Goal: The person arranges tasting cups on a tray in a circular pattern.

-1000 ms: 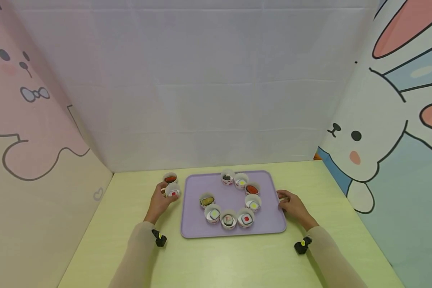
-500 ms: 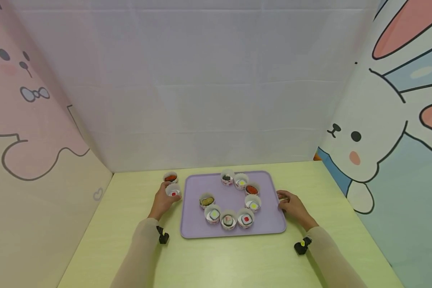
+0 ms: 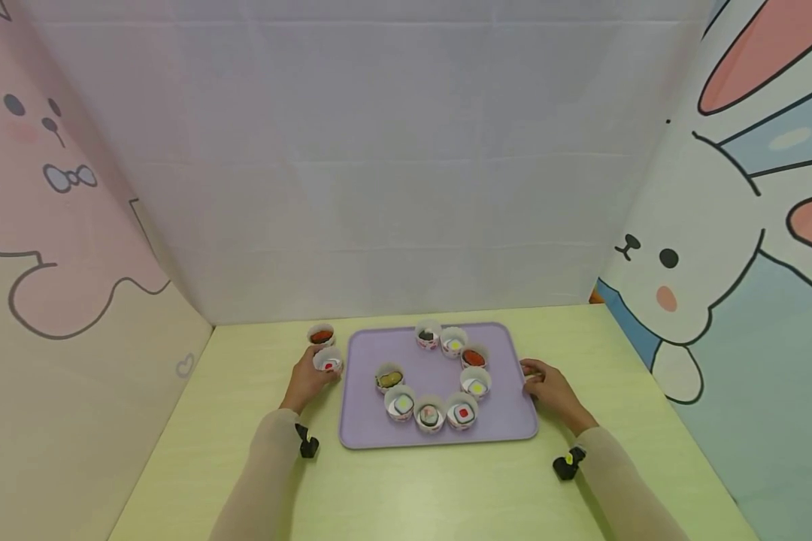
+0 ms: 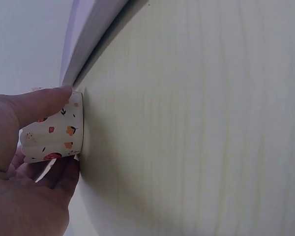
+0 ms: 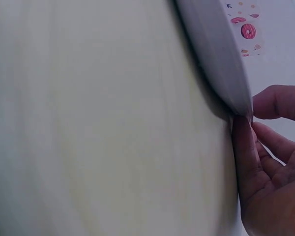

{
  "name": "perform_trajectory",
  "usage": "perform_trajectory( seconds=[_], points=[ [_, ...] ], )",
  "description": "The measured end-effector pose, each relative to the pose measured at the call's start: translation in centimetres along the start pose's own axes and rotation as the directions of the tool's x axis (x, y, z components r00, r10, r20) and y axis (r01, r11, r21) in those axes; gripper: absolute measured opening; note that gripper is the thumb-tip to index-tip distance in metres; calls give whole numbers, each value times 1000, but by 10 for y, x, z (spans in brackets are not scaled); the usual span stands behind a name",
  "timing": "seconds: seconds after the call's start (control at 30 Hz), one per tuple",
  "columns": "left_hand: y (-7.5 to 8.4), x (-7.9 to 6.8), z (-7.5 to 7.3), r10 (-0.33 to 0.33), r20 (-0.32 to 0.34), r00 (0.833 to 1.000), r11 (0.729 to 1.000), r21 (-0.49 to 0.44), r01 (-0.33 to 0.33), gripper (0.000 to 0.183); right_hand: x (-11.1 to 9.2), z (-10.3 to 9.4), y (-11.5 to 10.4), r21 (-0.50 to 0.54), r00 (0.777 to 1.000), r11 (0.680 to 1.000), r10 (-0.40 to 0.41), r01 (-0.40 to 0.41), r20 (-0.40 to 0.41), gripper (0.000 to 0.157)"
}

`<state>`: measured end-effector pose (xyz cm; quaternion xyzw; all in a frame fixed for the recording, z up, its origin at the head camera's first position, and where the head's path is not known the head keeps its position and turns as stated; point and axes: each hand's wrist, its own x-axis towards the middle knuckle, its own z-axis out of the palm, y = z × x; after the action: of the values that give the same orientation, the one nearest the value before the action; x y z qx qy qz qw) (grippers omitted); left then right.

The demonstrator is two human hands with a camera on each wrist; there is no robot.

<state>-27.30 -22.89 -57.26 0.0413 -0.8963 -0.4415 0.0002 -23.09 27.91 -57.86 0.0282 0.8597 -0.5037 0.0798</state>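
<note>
My left hand grips a white paper cup just left of the lilac tray. Inside the cup is a sushi-like piece with a red centre. The left wrist view shows this cup with its printed pattern at the tabletop, thumb on one side and fingers on the other. Behind it stands another cup with an orange-red topping. My right hand is at the tray's right edge; in the right wrist view its thumb and forefinger pinch the tray rim.
Several paper cups, each with a sushi-like piece, stand on the tray in a broken ring, including one with a yellowish topping at its left and one with a red centre in front. A white cloth wall rises behind the table.
My left hand and the cup in it have shifted slightly right, nearer the tray. My right hand, the tray and the cups on it stay in place.
</note>
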Motion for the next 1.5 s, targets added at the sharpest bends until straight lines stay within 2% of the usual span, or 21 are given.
perform_trajectory(
  seconds=[0.37,0.73,0.97,1.27,1.5],
  points=[
    [2,-4,-3,14,-6,1000,1000,21,-14,67,-1,1,0,-4,1000,1000,-11,11,-7,57],
    [12,-15,-16,74,9,997,996,57,-74,64,-3,1,-1,-6,1000,1000,-9,9,-3,57],
    [27,-17,-20,95,-7,995,995,43,-95,65,-3,-1,-5,6,1000,1000,4,-4,5,57],
    [52,-19,-26,193,-31,981,981,-12,-193,64,-3,0,-4,7,1000,1000,12,-12,-2,57],
    [73,-22,-29,175,-13,985,985,4,-174,67,-3,0,-4,-8,1000,1000,3,-3,-8,57]
  ],
)
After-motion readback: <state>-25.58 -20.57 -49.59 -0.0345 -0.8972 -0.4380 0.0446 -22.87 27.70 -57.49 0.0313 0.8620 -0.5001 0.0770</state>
